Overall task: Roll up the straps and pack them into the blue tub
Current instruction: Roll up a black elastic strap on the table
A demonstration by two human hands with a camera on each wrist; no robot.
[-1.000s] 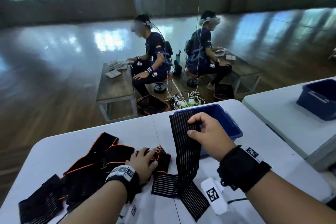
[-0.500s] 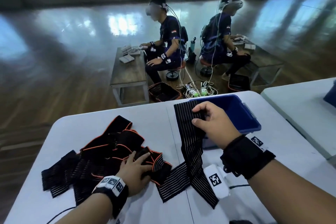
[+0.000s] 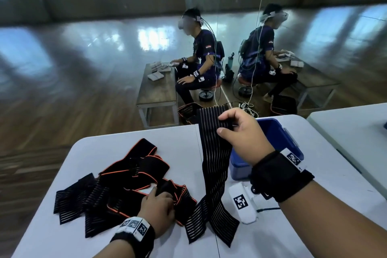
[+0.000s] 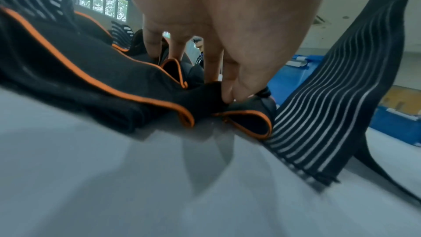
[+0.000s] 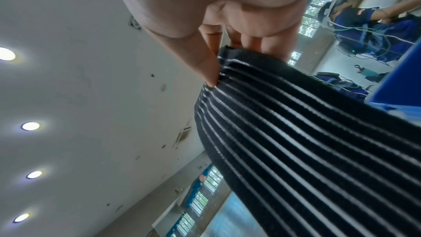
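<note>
My right hand (image 3: 244,134) pinches the top end of the striped strap (image 3: 213,163), thumb in front and fingers curled behind, holding it raised above the tabletop (image 3: 117,148) so the strap hangs down and its lower end lies folded on the surface. My left hand (image 3: 158,207) presses down on the pile of orange-edged straps (image 3: 134,176), thumb and fingertips pinching a fold there, just beside the striped strap's lower end. To do this step well, I judge that the strap should be drawn free of the pile and laid flat, untwisted, before rolling tightly from one end with the edges aligned. The blue tub (image 3: 278,138) stands just behind my right hand; its inside is mostly hidden. The tabletop is pale grey; beyond it lie a glossy wooden floor, two seated people at low benches, and a row of windows.
</note>
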